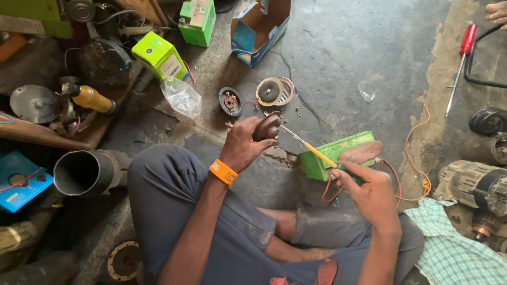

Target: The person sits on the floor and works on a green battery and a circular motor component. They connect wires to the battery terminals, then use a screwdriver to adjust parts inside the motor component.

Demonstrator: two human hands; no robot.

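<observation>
My left hand grips a dark brown rounded part above my knee; an orange band circles that wrist. My right hand holds a screwdriver with a yellow-green handle, its metal tip reaching up-left to the brown part. On the concrete floor just beyond lie a round disc with a mesh cover, a small dark round part with wiring and tiny loose screws and nuts.
A green box and orange wire lie by my right hand. Green cartons, an open blue box and a plastic bag sit farther off. A metal pipe lies left; motors, a red screwdriver, checked cloth right. Another person's hand shows top right.
</observation>
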